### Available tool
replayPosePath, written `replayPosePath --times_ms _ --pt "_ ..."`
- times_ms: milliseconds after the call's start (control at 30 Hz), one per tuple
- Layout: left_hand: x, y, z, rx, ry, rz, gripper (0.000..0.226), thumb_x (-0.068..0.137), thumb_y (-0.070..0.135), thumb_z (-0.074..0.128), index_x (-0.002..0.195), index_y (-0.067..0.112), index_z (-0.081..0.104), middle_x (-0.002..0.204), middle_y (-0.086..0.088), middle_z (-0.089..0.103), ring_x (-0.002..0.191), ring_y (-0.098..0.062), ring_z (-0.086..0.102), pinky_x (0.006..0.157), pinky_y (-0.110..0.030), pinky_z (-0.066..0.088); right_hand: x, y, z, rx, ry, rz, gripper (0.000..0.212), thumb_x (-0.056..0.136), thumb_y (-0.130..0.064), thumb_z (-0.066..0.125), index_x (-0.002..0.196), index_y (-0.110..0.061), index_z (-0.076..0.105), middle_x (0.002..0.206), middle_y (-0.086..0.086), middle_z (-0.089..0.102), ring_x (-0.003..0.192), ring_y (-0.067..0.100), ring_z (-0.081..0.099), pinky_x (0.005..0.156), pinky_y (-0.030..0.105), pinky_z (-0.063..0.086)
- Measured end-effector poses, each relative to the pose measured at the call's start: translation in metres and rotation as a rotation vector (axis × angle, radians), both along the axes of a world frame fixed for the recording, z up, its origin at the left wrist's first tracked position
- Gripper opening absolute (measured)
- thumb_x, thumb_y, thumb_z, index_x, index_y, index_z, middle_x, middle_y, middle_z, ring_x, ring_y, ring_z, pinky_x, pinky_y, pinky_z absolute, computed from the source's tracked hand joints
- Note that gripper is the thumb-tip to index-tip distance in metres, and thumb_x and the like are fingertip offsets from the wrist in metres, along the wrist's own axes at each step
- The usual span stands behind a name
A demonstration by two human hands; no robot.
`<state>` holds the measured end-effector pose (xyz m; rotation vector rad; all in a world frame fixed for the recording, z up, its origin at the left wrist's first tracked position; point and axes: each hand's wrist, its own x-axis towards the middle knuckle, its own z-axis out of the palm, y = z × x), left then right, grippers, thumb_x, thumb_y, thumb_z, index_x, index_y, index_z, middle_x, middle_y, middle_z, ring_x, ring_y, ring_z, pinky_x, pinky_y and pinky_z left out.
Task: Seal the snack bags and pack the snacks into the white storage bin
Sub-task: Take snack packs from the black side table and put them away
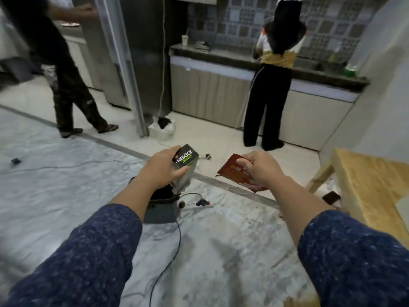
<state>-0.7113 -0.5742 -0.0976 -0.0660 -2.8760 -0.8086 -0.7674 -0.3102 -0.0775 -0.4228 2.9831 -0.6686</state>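
My left hand (163, 167) grips a black Nextar snack box (185, 159) with green lettering, and a clear wrapper hangs below it. My right hand (259, 168) pinches a flat red snack bag (234, 173) by its upper edge, and the bag hangs tilted. Both hands are held out in front of me above the marble floor, about a hand's width apart. No white storage bin shows near my hands.
A dark bin (162, 206) with black cables (177, 240) stands on the floor below my left hand. A wooden table (371, 191) is at the right. One person (274, 74) stands at the kitchen counter (221, 60), another (62, 74) walks at the left. A white bag (162, 129) lies by the fridge.
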Motion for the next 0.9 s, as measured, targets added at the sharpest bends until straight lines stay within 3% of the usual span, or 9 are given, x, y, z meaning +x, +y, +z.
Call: replayPosePath --times_ms 133,267,400,533,733,900 --pt "-0.014 -0.055 -0.028 0.036 -0.031 0.171 0.066 0.083 0.038 0.065 0.140 0.017 0.038 0.129 -0.005 0.055 0.117 -0.024 0.052 0.093 -0.030 0.040 -0.060 -0.072 -0.027 -0.014 -0.029 0.176 0.025 0.092 -0.038 0.052 0.075 -0.026 0.066 0.081 0.003 0.064 0.080 0.025 0.059 0.069 0.034 0.045" --pt "-0.037 -0.105 -0.065 0.078 -0.057 0.288 0.065 0.084 0.032 0.066 0.141 0.018 0.036 0.131 -0.007 0.054 0.118 -0.024 0.051 0.092 -0.027 0.038 -0.106 -0.141 -0.061 -0.008 -0.032 0.314 0.020 0.093 -0.036 0.051 0.102 -0.032 0.069 0.085 -0.003 0.056 0.089 0.023 0.056 0.075 0.034 0.042" --pt "-0.076 -0.150 -0.113 0.093 -0.134 0.355 0.073 0.085 0.039 0.063 0.145 0.016 0.029 0.139 -0.008 0.047 0.125 -0.023 0.046 0.101 -0.032 0.037 -0.161 -0.205 -0.110 -0.017 -0.033 0.389 0.023 0.093 -0.036 0.050 0.107 -0.030 0.067 0.097 0.006 0.066 0.095 0.027 0.058 0.076 0.035 0.043" --pt "-0.118 -0.186 -0.176 0.147 -0.187 0.409 0.074 0.087 0.036 0.062 0.147 0.017 0.025 0.140 -0.008 0.044 0.126 -0.022 0.044 0.101 -0.028 0.035 -0.212 -0.257 -0.178 -0.020 -0.089 0.427 0.030 0.093 -0.038 0.049 0.120 -0.033 0.063 0.108 0.003 0.065 0.105 0.024 0.056 0.077 0.029 0.039" --pt "-0.188 -0.223 -0.300 0.195 -0.213 0.435 0.072 0.087 0.033 0.062 0.147 0.019 0.024 0.137 -0.005 0.044 0.121 -0.017 0.044 0.091 -0.018 0.032 -0.270 -0.322 -0.315 -0.101 -0.156 0.394 0.034 0.095 -0.034 0.050 0.127 -0.032 0.057 0.125 -0.001 0.059 0.117 0.019 0.052 0.093 0.027 0.038" --pt "-0.232 -0.248 -0.413 0.197 -0.241 0.462 0.074 0.087 0.036 0.062 0.147 0.022 0.021 0.142 -0.005 0.040 0.124 -0.019 0.044 0.097 -0.024 0.037 -0.304 -0.362 -0.436 -0.109 -0.238 0.458 0.034 0.095 -0.030 0.049 0.129 -0.030 0.056 0.124 0.003 0.057 0.116 0.020 0.052 0.088 0.021 0.033"
